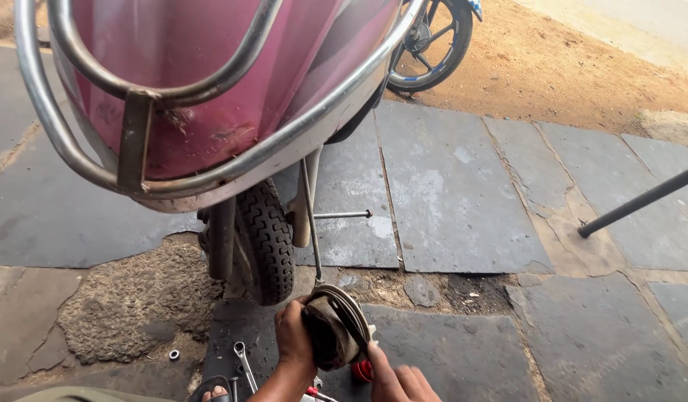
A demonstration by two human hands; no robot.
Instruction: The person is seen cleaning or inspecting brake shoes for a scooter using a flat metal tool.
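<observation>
My left hand (293,335) grips a round, dirty brake plate (335,327) with a metal rim, held upright just above the paving. My right hand (394,381) is at the plate's lower right edge, fingers curled around what looks like a red-handled tool (362,370); its tip is hidden against the plate. Directly behind the hands stands the front wheel (266,246) of a pink scooter (210,89) with a chrome guard bar (135,141).
A thin axle rod (344,215) sticks out beside the wheel. A spanner (244,362) and a small nut (173,354) lie on the broken stone paving. A foot in a sandal (210,390) is at the bottom edge. Another bike's wheel (433,41) and a black pole (641,199) lie farther off.
</observation>
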